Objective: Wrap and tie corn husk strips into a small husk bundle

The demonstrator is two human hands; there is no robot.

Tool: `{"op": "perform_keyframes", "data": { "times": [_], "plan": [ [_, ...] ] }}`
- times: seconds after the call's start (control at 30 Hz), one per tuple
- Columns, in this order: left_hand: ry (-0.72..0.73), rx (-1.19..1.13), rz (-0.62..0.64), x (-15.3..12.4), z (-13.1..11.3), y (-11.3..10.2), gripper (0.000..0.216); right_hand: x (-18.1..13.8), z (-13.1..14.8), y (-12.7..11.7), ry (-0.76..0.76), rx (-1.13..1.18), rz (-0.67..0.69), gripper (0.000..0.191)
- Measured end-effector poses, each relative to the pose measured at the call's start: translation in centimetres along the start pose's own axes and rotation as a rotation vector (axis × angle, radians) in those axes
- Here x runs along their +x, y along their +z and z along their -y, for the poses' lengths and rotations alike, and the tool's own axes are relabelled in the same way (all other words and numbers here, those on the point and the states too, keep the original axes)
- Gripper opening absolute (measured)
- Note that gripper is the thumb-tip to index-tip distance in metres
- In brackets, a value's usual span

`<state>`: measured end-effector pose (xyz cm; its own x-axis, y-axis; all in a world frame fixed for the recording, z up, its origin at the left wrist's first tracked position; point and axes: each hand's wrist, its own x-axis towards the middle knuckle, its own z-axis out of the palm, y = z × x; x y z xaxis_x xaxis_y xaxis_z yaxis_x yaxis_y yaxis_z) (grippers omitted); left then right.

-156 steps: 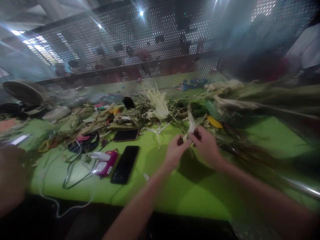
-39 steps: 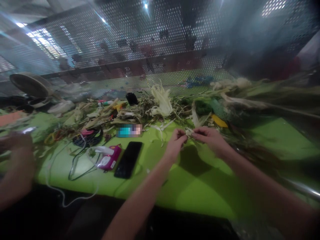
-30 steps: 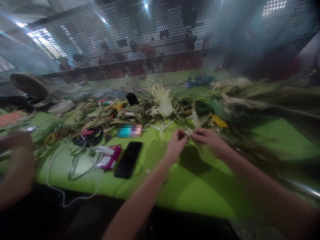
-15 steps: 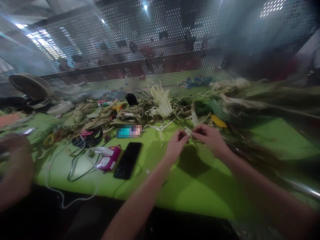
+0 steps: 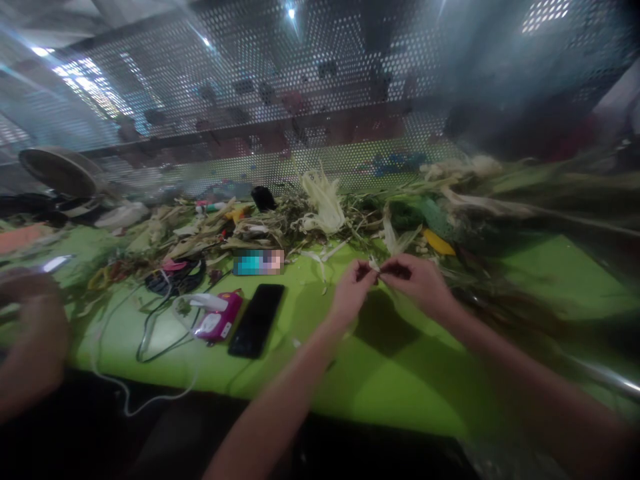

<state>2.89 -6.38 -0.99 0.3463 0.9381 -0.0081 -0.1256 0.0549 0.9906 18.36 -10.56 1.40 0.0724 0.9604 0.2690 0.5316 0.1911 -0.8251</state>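
Note:
My left hand (image 5: 352, 288) is closed in a pinch on a small pale piece of husk (image 5: 373, 264) above the green table. Close beside it, fingertips nearly meeting, my right hand (image 5: 419, 281) pinches at the same small piece; the fingers hide most of it. Behind my hands a larger pale corn husk (image 5: 397, 237) leans upright. A whitish bunch of husks (image 5: 323, 207) stands farther back, with loose husk strips (image 5: 321, 267) lying on the table to the left of my hands.
On the green table (image 5: 400, 400) lie a black phone (image 5: 257, 320), a magenta box (image 5: 220, 319) with cables, and a phone with a blurred screen (image 5: 259, 262). Dried husks (image 5: 200, 233) heap along the back, before a perforated metal screen (image 5: 250, 133). Another person's hand (image 5: 33, 327) is at far left.
My right hand has shifted slightly down, and its fingertips have moved a little on the small pale piece. My left hand stays almost where it was.

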Motion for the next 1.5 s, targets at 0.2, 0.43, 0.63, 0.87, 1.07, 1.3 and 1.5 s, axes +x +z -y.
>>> {"op": "perform_keyframes", "data": {
  "times": [0.2,0.43,0.63,0.87,1.07,1.3,1.5],
  "plan": [
    [-0.029,0.014,0.016,-0.6,-0.7,0.4,0.01,0.2,0.1,-0.2,-0.029,-0.078,-0.009,0.012],
    [-0.037,-0.037,0.043,-0.6,-0.6,0.6,0.024,0.6,-0.2,-0.4,0.048,0.084,0.048,0.009],
    [-0.032,0.002,0.083,-0.6,-1.1,0.7,0.012,0.7,0.0,-0.7,0.053,0.132,0.069,0.007],
    [-0.023,0.049,0.05,-0.3,-0.6,0.3,0.013,0.7,-0.4,-0.7,-0.041,0.007,0.033,0.007],
    [-0.08,-0.001,0.058,-0.4,-0.4,-0.1,0.019,0.5,-0.7,-0.3,-0.096,-0.061,-0.036,0.007],
    [-0.085,-0.036,0.01,-0.5,-0.3,0.2,0.019,0.1,-0.3,-0.4,-0.347,-0.267,-0.131,0.006],
    [-0.036,-0.016,-0.014,-0.4,-0.5,0.6,0.009,-0.3,-0.3,-0.3,-0.352,-0.432,-0.095,0.011]
  ]
}}
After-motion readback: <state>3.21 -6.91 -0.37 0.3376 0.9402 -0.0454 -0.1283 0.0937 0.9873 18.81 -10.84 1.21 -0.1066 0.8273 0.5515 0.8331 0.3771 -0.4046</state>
